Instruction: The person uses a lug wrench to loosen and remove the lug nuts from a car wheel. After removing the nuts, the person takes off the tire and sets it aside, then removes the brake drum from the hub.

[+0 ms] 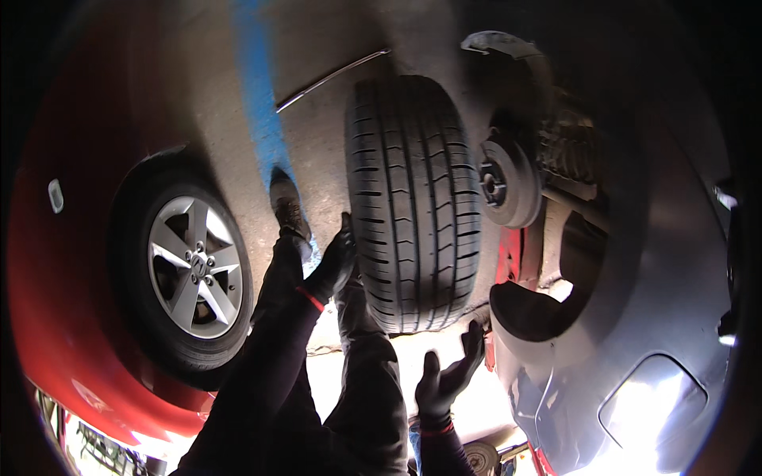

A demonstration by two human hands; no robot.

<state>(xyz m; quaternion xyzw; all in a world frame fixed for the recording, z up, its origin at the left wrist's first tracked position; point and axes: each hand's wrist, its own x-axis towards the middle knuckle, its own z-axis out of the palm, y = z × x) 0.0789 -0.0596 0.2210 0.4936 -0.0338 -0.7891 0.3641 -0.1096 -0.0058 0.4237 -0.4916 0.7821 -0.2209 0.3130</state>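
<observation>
An upright black tire [413,194] stands in the middle, tread facing me. My left hand [333,258], in a dark glove with a red cuff, is against or very near the tire's left side, fingers extended upward. My right hand [448,381], also gloved, is below and right of the tire's lower edge, fingers apart and holding nothing. To the tire's right is a bare hub with a brake disc [508,182], inside the open wheel arch of a dark grey car [643,333].
A red car [71,301] with a silver five-spoke wheel [198,266] flanks me on the left. A long metal bar [333,78] lies on the concrete by a blue stripe [262,119]. A red jack or stand [512,258] is under the grey car. My shoe [286,202] is on the stripe.
</observation>
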